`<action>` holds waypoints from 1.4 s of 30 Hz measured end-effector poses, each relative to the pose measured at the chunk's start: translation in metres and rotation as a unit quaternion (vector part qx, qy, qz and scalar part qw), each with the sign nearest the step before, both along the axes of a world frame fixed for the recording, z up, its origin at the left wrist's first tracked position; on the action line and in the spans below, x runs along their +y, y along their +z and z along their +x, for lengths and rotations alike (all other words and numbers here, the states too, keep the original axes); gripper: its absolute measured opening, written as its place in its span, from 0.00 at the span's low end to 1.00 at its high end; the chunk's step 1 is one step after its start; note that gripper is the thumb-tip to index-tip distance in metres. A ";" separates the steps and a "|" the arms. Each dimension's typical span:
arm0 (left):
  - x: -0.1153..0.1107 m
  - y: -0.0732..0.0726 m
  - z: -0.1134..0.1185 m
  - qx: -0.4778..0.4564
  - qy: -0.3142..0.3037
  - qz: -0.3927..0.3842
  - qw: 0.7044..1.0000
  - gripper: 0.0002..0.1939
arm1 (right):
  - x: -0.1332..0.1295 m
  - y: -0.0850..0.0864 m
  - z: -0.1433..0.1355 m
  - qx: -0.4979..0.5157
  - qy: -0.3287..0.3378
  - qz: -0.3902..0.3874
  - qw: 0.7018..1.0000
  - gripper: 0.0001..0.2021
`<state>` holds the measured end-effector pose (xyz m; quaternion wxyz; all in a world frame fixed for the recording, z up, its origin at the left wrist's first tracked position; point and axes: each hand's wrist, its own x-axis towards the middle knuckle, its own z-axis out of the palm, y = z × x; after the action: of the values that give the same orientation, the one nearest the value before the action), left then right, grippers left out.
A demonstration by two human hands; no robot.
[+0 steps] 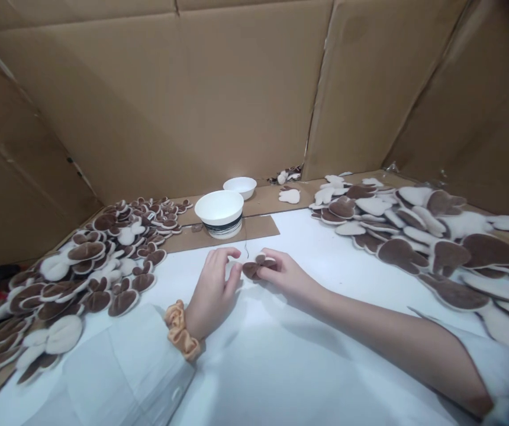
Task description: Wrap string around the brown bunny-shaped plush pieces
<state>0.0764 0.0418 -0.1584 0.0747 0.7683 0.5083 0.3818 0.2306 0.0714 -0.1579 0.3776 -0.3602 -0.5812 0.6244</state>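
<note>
My right hand (283,273) pinches a small brown plush piece with a pale edge (251,270) between thumb and fingers, above the white tabletop. My left hand (216,284) is just left of that piece, its thumb tip close to the piece's edge. A gap shows between its curved index finger and its thumb, and I see nothing held there. A thin dark thread (246,241) rises beyond the plush piece toward the bowls. An orange scrunchie (182,331) circles my left wrist.
Small brown-and-white bunny-shaped pieces (123,296) are heaped at the left. Larger flat plush pieces (456,296) pile up at the right. A white bowl with a black band (219,207) stands before another white bowl (248,188). Cardboard walls (245,89) enclose the table.
</note>
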 end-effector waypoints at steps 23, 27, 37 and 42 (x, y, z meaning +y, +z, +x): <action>-0.013 -0.007 0.013 -0.283 -0.058 -0.239 0.927 0.06 | -0.010 -0.008 0.001 -0.149 -0.043 0.205 0.966 0.05; -0.014 -0.004 0.014 -0.288 -0.050 -0.243 0.925 0.09 | -0.014 -0.004 -0.001 -0.113 -0.009 0.163 0.980 0.02; -0.011 -0.003 0.014 -0.343 -0.064 -0.255 0.902 0.06 | -0.014 -0.003 -0.007 0.004 -0.003 -0.050 0.999 0.10; -0.010 -0.009 0.014 -0.335 -0.048 -0.249 0.908 0.06 | -0.012 0.000 -0.006 0.020 -0.039 -0.051 0.998 0.06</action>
<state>0.0908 0.0314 -0.1672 0.4476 0.5755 0.4941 0.4736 0.2249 0.0590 -0.1583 0.3940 -0.3887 -0.5262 0.6456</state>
